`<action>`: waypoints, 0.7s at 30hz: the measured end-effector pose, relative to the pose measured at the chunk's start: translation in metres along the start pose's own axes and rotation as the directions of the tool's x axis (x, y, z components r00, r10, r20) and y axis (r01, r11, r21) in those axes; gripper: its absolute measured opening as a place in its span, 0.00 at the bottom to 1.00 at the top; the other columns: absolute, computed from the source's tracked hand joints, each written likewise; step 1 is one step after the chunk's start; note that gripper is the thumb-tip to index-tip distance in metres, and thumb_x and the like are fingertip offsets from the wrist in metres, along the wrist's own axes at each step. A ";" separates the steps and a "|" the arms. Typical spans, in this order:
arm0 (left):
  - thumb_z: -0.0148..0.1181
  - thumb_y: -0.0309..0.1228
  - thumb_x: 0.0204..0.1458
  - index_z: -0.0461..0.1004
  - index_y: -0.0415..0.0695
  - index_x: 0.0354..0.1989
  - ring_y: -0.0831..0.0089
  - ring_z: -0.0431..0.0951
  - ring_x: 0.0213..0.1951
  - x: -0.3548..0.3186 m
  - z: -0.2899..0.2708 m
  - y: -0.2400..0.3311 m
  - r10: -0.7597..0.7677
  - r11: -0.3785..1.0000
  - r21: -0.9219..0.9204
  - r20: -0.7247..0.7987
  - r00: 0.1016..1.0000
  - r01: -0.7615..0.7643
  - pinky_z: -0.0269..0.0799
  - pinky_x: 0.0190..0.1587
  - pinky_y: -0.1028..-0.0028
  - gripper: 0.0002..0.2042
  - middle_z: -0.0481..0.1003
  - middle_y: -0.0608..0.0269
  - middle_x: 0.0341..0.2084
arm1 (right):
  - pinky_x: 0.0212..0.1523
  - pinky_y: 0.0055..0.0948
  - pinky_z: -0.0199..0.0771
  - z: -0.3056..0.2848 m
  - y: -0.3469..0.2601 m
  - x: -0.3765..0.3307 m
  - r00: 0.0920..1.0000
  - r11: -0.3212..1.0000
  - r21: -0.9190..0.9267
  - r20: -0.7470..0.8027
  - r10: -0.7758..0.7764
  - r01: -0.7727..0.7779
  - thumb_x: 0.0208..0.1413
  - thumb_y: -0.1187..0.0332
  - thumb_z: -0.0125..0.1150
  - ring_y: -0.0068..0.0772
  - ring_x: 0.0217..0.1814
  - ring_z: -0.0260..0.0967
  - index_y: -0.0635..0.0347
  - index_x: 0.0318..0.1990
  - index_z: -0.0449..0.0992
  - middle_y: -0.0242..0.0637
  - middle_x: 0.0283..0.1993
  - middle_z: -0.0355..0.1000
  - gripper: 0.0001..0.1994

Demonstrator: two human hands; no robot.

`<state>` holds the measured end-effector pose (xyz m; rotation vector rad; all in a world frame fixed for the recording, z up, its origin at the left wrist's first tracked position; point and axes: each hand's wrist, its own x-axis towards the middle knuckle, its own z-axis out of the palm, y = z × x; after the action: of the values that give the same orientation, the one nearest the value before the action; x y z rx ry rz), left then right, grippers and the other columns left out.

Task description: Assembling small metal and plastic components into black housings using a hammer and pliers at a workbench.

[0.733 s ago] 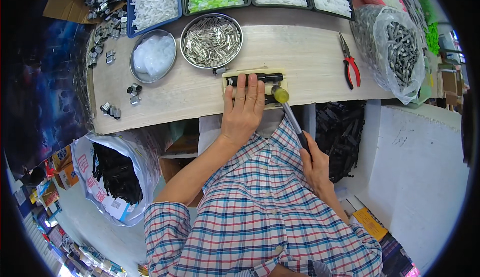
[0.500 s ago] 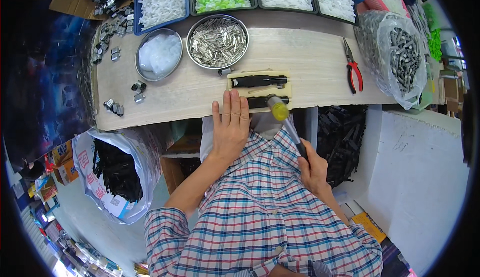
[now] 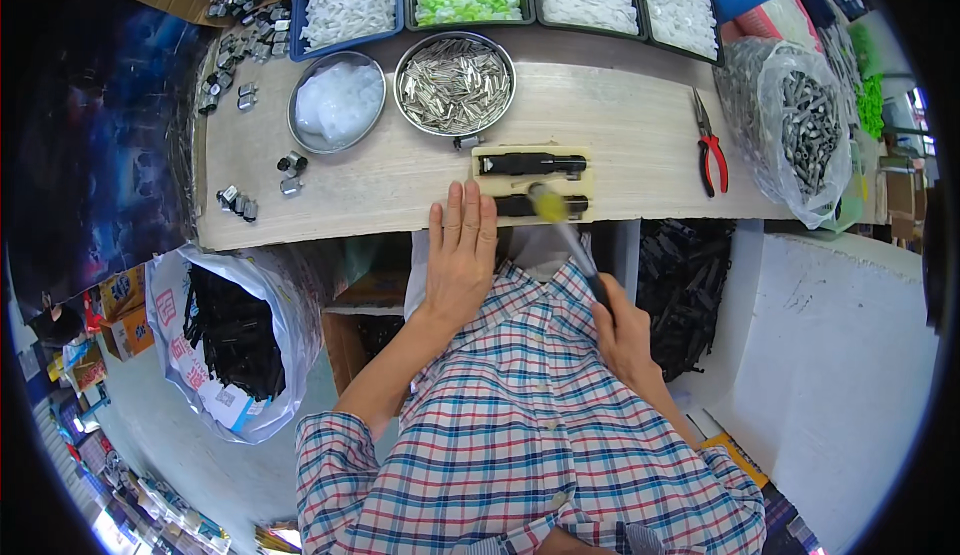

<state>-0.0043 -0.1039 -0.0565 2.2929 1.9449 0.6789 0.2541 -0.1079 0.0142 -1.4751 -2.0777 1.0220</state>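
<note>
At the near edge of the desk, a pale jig holds two black bars lying side by side, their long axes running left to right. The upper bar lies free. The lower bar sits closest to the person, partly hidden by a mallet head.

The left hand lies flat, palm down, fingers straight and together, pointing away from the body. Its grip is released and holds nothing; the fingertips touch the jig's left near corner, just beside the lower bar's left end.

The right hand is clenched round the dark handle of a mallet. The handle slants up and left from the hand, and the yellow head, blurred, is over the lower bar, crossing its long axis.

Of the two hands, the left is nearer the bars; the right reaches them only through the mallet. Red pliers lie well apart to the right.
</note>
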 end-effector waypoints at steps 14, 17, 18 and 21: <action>0.55 0.15 0.48 0.80 0.39 0.50 0.40 0.65 0.66 0.002 -0.031 -0.010 -0.100 0.992 -0.097 -0.174 0.980 0.083 0.59 0.67 0.45 0.20 0.72 0.44 0.59 | 0.34 0.26 0.72 0.008 -0.003 0.020 0.997 0.997 0.015 0.038 -0.071 0.071 0.65 0.75 0.56 0.32 0.31 0.72 0.64 0.61 0.71 0.47 0.34 0.72 0.17; 0.54 0.12 0.42 0.82 0.39 0.47 0.41 0.65 0.66 0.004 -0.033 -0.011 -0.125 0.981 -0.170 -0.218 0.968 0.088 0.68 0.61 0.53 0.22 0.73 0.45 0.57 | 0.34 0.26 0.71 0.007 -0.009 0.023 0.982 0.996 0.021 0.170 0.079 -0.084 0.65 0.75 0.57 0.30 0.31 0.71 0.64 0.61 0.71 0.46 0.34 0.72 0.17; 0.53 0.12 0.42 0.82 0.38 0.45 0.41 0.65 0.66 0.006 -0.033 -0.011 -0.142 0.975 -0.200 -0.226 0.964 0.097 0.70 0.59 0.55 0.21 0.74 0.45 0.56 | 0.34 0.26 0.71 0.007 -0.012 0.026 0.983 0.996 0.021 0.169 0.077 -0.082 0.65 0.75 0.57 0.30 0.31 0.71 0.64 0.61 0.71 0.46 0.34 0.72 0.17; 0.55 0.12 0.42 0.83 0.38 0.41 0.41 0.67 0.64 0.010 -0.033 -0.009 -0.168 0.967 -0.231 -0.259 0.951 0.107 0.69 0.59 0.52 0.18 0.75 0.46 0.53 | 0.32 0.26 0.69 0.009 -0.016 0.040 0.994 0.998 0.031 0.088 0.060 -0.063 0.66 0.74 0.57 0.29 0.29 0.68 0.62 0.61 0.71 0.43 0.32 0.71 0.17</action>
<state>-0.0236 -0.1007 -0.0267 2.0015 2.0009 1.1853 0.2237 -0.0771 0.0167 -1.5112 -2.0747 1.1583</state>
